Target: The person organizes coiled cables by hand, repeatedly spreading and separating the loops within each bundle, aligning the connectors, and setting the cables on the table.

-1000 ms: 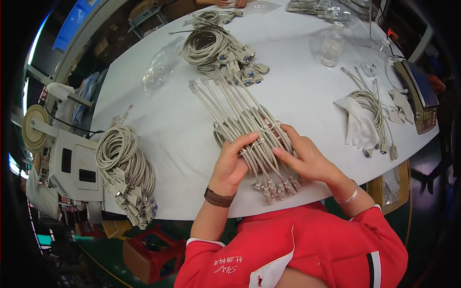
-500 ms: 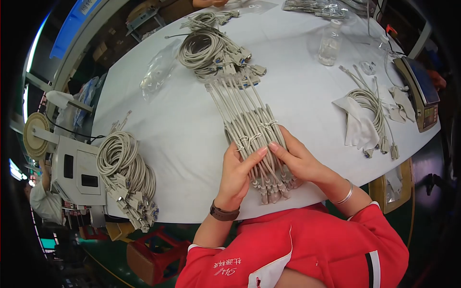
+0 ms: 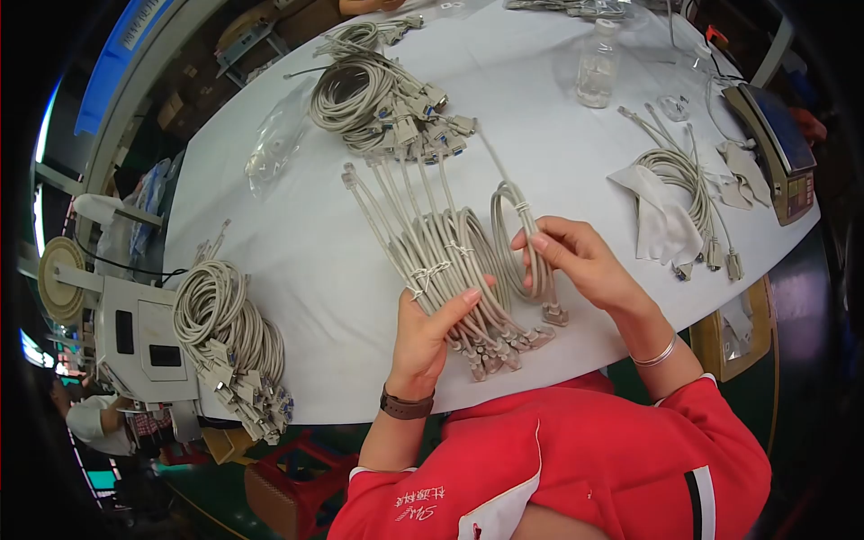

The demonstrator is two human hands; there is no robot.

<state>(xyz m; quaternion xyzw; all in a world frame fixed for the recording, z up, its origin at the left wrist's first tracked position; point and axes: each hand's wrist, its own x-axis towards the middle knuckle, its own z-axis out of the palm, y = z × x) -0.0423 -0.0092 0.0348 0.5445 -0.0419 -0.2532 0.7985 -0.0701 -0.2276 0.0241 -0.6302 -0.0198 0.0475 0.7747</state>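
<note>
My left hand (image 3: 427, 340) is closed round a row of coiled light grey cables (image 3: 439, 256), its thumb across their near side. White twist ties bind these coils. Their clear-ended plugs point away from me, and grey connectors bunch at the near end. To the right, my right hand (image 3: 583, 263) pinches one separate coiled cable (image 3: 500, 216) between thumb and fingers. That coil stands apart from the row, tied near its top, with a connector hanging at its lower end.
Beyond lies a heap of grey cables (image 3: 346, 94) with blue-faced connectors. More cables lie at left (image 3: 211, 301) beside a white machine (image 3: 144, 333). On the right are cables with a white cloth (image 3: 661, 220), a bottle (image 3: 598, 67) and a scale (image 3: 781, 148). A plastic bag (image 3: 274, 148) lies back left.
My right hand has moved right and up, separating one coiled cable from the row. My left hand still holds the others. The whole view has shifted slightly.
</note>
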